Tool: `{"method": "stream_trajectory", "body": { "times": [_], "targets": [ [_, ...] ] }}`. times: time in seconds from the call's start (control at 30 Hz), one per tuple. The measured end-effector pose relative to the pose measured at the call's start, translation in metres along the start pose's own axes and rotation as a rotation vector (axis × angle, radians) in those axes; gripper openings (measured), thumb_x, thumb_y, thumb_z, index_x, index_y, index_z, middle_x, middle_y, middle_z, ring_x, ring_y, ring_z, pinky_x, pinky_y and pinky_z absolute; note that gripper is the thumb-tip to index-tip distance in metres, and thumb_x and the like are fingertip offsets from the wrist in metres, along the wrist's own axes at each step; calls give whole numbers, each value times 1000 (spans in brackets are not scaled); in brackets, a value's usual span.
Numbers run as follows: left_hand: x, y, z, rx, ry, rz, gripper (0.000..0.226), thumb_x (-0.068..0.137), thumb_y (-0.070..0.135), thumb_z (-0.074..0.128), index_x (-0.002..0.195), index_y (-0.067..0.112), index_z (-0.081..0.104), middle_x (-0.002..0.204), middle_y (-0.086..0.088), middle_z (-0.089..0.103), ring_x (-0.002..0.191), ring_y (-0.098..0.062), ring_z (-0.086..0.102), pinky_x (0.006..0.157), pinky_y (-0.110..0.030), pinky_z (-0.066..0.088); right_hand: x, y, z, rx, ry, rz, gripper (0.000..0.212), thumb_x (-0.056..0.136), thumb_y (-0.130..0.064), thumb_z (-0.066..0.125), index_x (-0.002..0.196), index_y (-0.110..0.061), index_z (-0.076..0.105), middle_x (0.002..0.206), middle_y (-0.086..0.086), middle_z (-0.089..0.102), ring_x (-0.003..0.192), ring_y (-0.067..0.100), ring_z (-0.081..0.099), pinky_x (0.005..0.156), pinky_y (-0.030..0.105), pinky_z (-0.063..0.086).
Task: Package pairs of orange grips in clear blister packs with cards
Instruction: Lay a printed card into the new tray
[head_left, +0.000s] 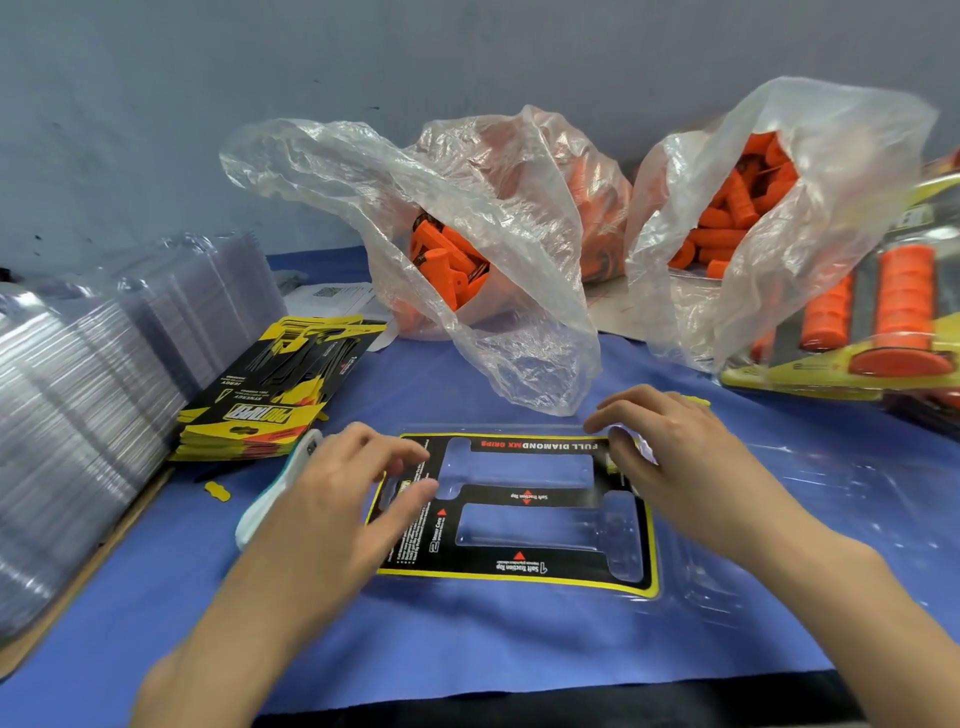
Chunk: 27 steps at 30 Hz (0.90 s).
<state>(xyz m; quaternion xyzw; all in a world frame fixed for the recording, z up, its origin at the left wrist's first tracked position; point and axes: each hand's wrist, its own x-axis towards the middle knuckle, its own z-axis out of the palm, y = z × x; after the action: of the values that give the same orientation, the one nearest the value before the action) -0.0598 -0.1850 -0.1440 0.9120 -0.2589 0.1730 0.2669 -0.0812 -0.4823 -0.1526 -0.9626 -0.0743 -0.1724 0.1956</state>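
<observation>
blister pack (524, 534) is lying opened flat on the blue cloth (467, 634) covering the bench (104, 553), straight ahead, with the black-and-yellow card (524, 497) sitting in its left half and its clear right half spreading out under the right forearm. left grip (353, 499) is resting on the card's left end with fingers spread and only loosely bent, pressing down and holding nothing. right grip (670, 457) is arching over the card's far right corner with fingertips (597, 425) curled onto the edge; whether it is pinching or just pressing there, i cannot tell.

orange grips (447, 260) are sitting in a clear plastic bag (519, 332) beyond the card, and the bag's loose mouth is drooping down to just past the card's far edge, between the hands and the contents. a second bag (831, 208) of them is standing further right. filled packs (893, 322) are piling up at the right edge. a stack of cards (270, 395) is lying near the left grip, with stacked empty blisters (78, 415) beyond it. a teal-and-white object (270, 499) is lying partly hidden beneath the left grip.
</observation>
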Motion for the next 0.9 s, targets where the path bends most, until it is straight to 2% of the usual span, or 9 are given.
{"method": "stream_trajectory", "body": {
  "times": [0.07, 0.17, 0.27, 0.37, 0.53, 0.67, 0.8, 0.9],
  "targets": [
    [-4, 28, 19, 4, 49, 233, 27, 92, 52, 56, 102, 30, 66, 101, 17, 53, 95, -7, 55, 91, -21, 39, 1, 4, -3, 9, -30, 23, 19, 97, -22, 50, 100, -30, 67, 115, -11, 60, 103, 20, 53, 89, 32, 35],
    [-14, 55, 52, 57, 64, 481, 26, 94, 49, 59, 99, 25, 69, 105, 5, 60, 97, -14, 55, 88, -31, 45, 1, 10, -4, 27, -47, 42, 16, 95, -28, 49, 96, -32, 64, 116, -12, 59, 104, 19, 50, 86, 28, 31],
    [-18, 66, 72, 93, 41, 576, 23, 91, 46, 65, 100, 26, 70, 107, 4, 62, 98, -16, 54, 90, -31, 46, 1, 14, -2, 17, -80, 33, 15, 96, -31, 47, 97, -34, 62, 110, -13, 60, 99, 18, 49, 88, 26, 29],
    [-18, 69, 81, 103, 5, 611, 21, 90, 43, 68, 101, 25, 68, 106, 3, 62, 94, -19, 59, 86, -34, 49, 2, 17, -2, 23, -83, 26, 16, 98, -30, 46, 99, -34, 61, 108, -13, 61, 99, 17, 51, 94, 31, 34],
    [-18, 73, 81, 84, 2, 583, 22, 93, 44, 63, 99, 25, 70, 105, 4, 63, 96, -17, 58, 87, -32, 48, 3, 16, -6, 72, -50, 33, 18, 100, -27, 46, 105, -31, 63, 110, -10, 61, 101, 18, 52, 89, 34, 37],
    [-18, 74, 72, -24, 52, 512, 25, 99, 46, 53, 108, 27, 65, 113, 6, 60, 101, -15, 55, 90, -30, 47, 7, 19, -11, 101, -36, 49, 20, 101, -29, 45, 109, -31, 62, 111, -10, 60, 101, 18, 52, 87, 34, 39],
    [-4, 73, 56, -121, 105, 372, 26, 103, 43, 45, 114, 26, 62, 116, 7, 57, 107, -16, 56, 91, -32, 46, 17, 25, -15, 143, -24, 74, 22, 102, -31, 43, 113, -32, 61, 114, -10, 60, 106, 18, 51, 92, 37, 40],
    [23, 76, 43, -155, 159, 237, 25, 100, 39, 46, 112, 25, 63, 113, 11, 55, 110, -12, 53, 93, -23, 41, 27, 28, -18, 203, 9, 104, 22, 101, -31, 44, 113, -33, 61, 112, -14, 57, 109, 16, 52, 91, 38, 42]
  ]
}}
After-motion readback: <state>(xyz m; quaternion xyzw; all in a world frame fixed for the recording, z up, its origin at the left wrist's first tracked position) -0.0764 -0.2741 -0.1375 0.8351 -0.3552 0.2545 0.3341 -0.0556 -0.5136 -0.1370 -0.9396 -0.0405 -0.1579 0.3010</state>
